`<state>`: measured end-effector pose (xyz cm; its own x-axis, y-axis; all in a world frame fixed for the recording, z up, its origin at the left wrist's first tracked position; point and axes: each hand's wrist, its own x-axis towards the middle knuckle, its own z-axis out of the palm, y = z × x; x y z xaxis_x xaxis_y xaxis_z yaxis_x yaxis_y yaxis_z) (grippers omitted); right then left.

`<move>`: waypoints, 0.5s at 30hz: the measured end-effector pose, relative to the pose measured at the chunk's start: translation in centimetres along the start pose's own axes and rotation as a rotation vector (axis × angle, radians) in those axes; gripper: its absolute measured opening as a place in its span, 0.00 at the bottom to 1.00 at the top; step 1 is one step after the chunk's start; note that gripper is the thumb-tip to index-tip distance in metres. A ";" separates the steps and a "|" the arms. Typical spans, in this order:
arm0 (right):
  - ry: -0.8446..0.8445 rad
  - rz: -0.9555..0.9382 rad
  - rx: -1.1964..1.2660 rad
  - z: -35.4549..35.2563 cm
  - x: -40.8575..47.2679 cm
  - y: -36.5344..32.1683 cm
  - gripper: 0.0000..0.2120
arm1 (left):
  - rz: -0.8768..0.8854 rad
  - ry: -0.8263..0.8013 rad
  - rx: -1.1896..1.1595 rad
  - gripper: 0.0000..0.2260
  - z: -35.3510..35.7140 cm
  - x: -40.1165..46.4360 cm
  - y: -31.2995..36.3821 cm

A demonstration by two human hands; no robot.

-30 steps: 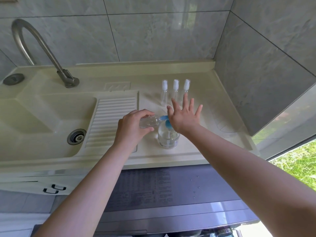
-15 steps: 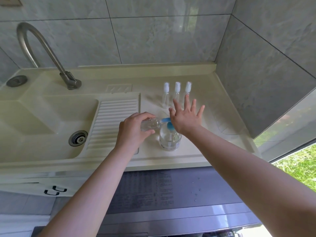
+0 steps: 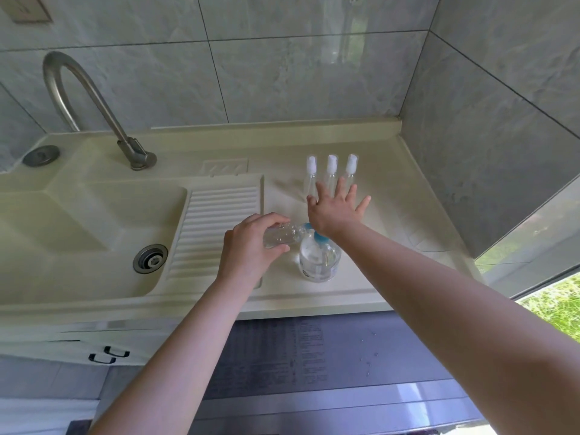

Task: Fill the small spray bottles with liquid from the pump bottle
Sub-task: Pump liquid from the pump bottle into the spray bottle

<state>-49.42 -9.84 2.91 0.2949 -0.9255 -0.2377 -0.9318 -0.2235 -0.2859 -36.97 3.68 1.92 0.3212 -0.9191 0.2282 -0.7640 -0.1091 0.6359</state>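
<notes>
Our left hand (image 3: 251,246) grips a small bottle (image 3: 282,235) at the pump bottle (image 3: 318,262); our right hand (image 3: 334,211), fingers spread, presses the pump

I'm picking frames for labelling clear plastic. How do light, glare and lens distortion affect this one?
Head view: soft daylight, with faint shadows; wide-angle lens bows the counter edge and tile lines; pale reflections streak the wall tiles; the three capped spray bottles nearly vanish against the counter; the small bottle in the left hand looks sharp enough.
</notes>
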 end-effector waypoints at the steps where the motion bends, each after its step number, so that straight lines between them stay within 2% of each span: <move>1: 0.000 0.001 0.002 0.1 0.0 0.0 0.26 | -0.001 0.000 0.001 0.22 0.0 0.0 0.1; 7: -0.016 0.017 -0.040 -0.5 0.1 0.0 0.28 | -0.006 -0.013 0.016 0.22 -0.1 0.0 0.2; 12: 0.100 -0.050 -0.085 -0.2 0.2 0.3 0.26 | -0.005 -0.021 0.017 0.22 0.0 0.1 0.1; 15: 0.063 -0.028 -0.025 0.6 -0.1 0.5 0.26 | -0.007 -0.022 0.025 0.22 0.0 0.0 0.1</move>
<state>-49.77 -9.66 2.23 0.3081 -0.9359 -0.1707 -0.9285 -0.2568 -0.2681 -37.04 3.65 2.01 0.3141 -0.9265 0.2074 -0.7756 -0.1244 0.6188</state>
